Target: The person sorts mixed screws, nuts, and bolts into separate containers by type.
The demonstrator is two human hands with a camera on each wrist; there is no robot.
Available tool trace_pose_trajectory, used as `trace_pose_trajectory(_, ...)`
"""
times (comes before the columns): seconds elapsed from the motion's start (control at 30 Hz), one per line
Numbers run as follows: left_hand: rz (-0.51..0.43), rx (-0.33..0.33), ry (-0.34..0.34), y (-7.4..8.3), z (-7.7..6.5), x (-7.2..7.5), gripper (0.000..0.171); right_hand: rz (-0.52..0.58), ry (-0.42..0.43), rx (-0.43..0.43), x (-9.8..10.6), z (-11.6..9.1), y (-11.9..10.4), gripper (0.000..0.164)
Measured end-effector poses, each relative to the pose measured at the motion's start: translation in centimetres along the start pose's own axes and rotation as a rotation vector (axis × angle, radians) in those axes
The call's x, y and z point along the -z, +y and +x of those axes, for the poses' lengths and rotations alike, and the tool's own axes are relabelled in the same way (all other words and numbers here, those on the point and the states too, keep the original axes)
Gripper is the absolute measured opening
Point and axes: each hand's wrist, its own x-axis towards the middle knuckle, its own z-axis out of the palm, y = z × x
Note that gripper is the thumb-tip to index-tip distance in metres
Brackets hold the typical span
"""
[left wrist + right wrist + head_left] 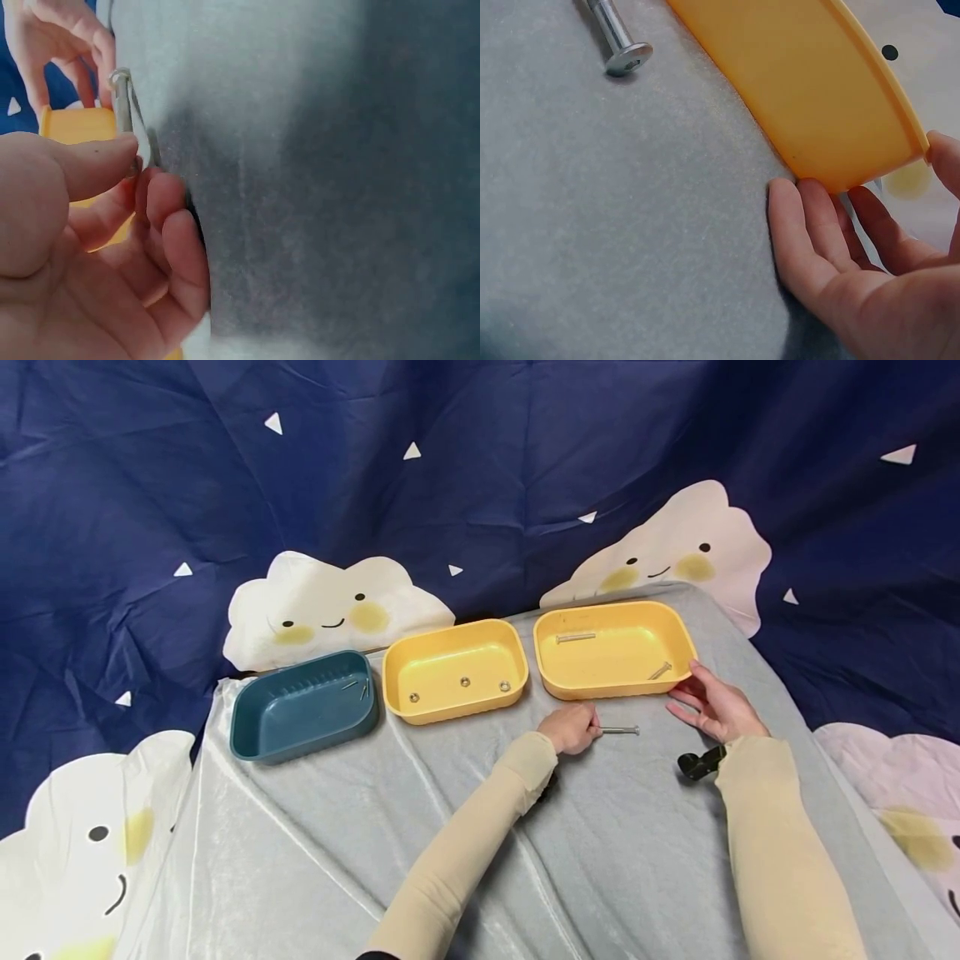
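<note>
I'm working over a grey cloth (pixel 615 843) spread on the table, with three tubs lined up beyond my fingers. The yellow tub (pixel 613 648) nearest my right fingertips holds two bolts. The middle yellow tub (pixel 454 670), past my left knuckles, holds three nuts, and the blue tub (pixel 303 704) further out to that side has a few thin nails, so each tub seems kept for one kind of part.

My right hand (pixel 712 703) lies relaxed, fingers straight against the near corner of the first tub, thumb at its rim, probably to steady it.

My left hand (pixel 572 727) is curled, thumb and forefinger pinching one end of a long bolt (pixel 619 729). The bolt lies flat on the cloth, its head pointing away from those fingers toward my right hand, just short of the tub's front wall.
</note>
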Motion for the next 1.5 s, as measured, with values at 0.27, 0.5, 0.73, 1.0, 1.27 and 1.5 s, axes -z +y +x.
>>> trace_pose_trajectory(0.27, -0.229, 0.034, 0.131, -0.8, 0.1, -0.5, 0.009, -0.001, -0.026, 0.012, 0.2, 0.3, 0.1, 0.025)
trace_pose_trajectory(0.5, -0.431, 0.088, 0.175, -1.0, 0.1, -1.0, 0.006, -0.001, -0.021, 0.015, 0.2, 0.3, 0.1, 0.025)
trace_pose_trajectory(0.73, -0.361, 0.063, 0.193, -1.0, 0.3, -1.2, 0.015, 0.003, -0.031, 0.017, 0.2, 0.3, 0.1, 0.024)
trace_pose_trajectory(1.0, -0.300, 0.041, 0.193, -0.8, 0.1, -1.2, 0.015, 0.003, -0.027, 0.013, 0.2, 0.3, 0.1, 0.025)
trace_pose_trajectory(1.27, -0.298, 0.030, 0.204, -0.6, 0.0, -1.1, 0.010, -0.012, -0.018, 0.015, 0.2, 0.4, 0.1, 0.025)
trace_pose_trajectory(1.5, -0.308, 0.020, 0.204, -0.5, -0.1, -1.0, 0.009, -0.010, -0.015, 0.010, 0.1, 0.3, 0.1, 0.026)
